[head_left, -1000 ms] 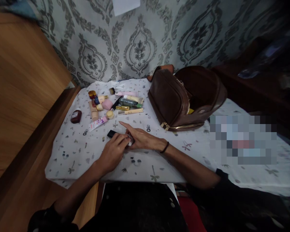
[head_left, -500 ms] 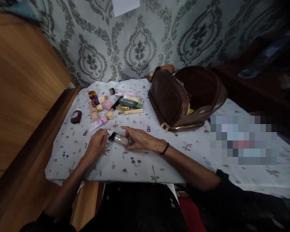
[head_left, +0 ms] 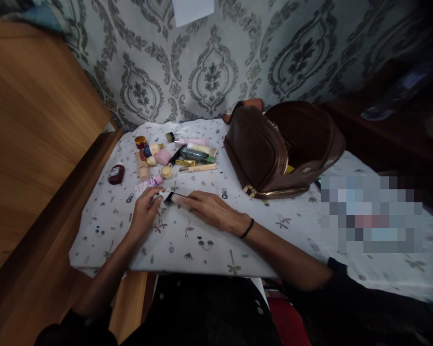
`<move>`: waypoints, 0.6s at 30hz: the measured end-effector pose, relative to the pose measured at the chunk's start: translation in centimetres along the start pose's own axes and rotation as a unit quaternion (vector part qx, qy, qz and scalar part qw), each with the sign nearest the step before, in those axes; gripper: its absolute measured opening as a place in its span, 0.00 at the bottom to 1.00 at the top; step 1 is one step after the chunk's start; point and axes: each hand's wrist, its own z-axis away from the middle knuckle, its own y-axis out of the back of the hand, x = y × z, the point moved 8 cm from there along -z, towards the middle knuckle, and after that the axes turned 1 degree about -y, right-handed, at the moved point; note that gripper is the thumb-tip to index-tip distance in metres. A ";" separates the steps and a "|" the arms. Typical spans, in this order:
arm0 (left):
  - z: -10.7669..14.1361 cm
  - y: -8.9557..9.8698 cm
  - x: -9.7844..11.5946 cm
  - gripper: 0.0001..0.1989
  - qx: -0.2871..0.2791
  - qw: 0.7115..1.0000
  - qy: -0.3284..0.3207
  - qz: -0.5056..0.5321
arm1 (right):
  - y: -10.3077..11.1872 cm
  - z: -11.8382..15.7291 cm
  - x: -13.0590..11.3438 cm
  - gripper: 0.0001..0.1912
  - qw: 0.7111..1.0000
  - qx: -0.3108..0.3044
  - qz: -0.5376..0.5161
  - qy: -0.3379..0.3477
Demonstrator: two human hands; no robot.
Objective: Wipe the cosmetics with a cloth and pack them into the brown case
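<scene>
My right hand (head_left: 214, 210) is closed around a small glass foundation bottle (head_left: 178, 199) with a black cap, which lies tilted just above the cloth. Its palm and fingers cover most of the glass. Pinched in my left hand (head_left: 146, 204) is a white tissue (head_left: 162, 196), pressed against the bottle's black cap end. Just beyond my left hand lies a pink-and-white tube (head_left: 149, 182). Past it are a round cream-coloured jar (head_left: 166, 171), a beige tube (head_left: 143, 166) and a pink sponge-like piece (head_left: 162, 156).
An open brown leather bag (head_left: 254, 149) stands right of the cosmetics. A green-capped dark bottle (head_left: 197, 154), a gold tube (head_left: 185, 163) and a brush (head_left: 198, 167) lie mid-table. A dark red compact-like item (head_left: 116, 174) sits at left, near a wooden cabinet (head_left: 39, 120).
My right hand has shifted its hold, now covering more of the bottle. The tissue in my left hand has come onto the bottle's cap, and more of it shows. The view has shifted slightly.
</scene>
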 end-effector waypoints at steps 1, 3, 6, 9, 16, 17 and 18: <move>0.0 -0.1 0.3 0.11 -0.001 1.000 -0.012 -0.009 | -0.1 0.1 -0.1 0.28 1.000 -0.009 -0.008 0.009; 0.1 -0.3 0.8 0.11 -0.005 0.999 -0.030 -0.029 | -0.3 0.2 -0.2 0.31 0.999 -0.018 -0.031 0.016; 0.3 -0.6 1.4 0.12 -0.015 0.997 -0.053 -0.059 | -0.4 0.2 0.6 0.39 0.997 -0.008 -0.070 -0.017; 0.6 -0.9 2.2 0.12 -0.013 0.990 -0.090 -0.109 | -0.7 0.2 1.5 0.47 0.992 0.006 -0.108 -0.057; 2.5 -3.7 7.4 0.15 -0.034 0.953 -0.221 -0.205 | -1.1 0.2 2.4 0.57 0.989 0.050 -0.131 -0.049; 2.9 -4.3 8.5 0.15 -0.044 0.948 -0.242 -0.202 | -1.2 0.2 2.5 0.57 0.989 0.056 -0.127 -0.045; 3.4 -4.9 9.4 0.15 -0.053 0.943 -0.262 -0.199 | -1.2 0.3 2.5 0.56 0.990 0.060 -0.124 -0.040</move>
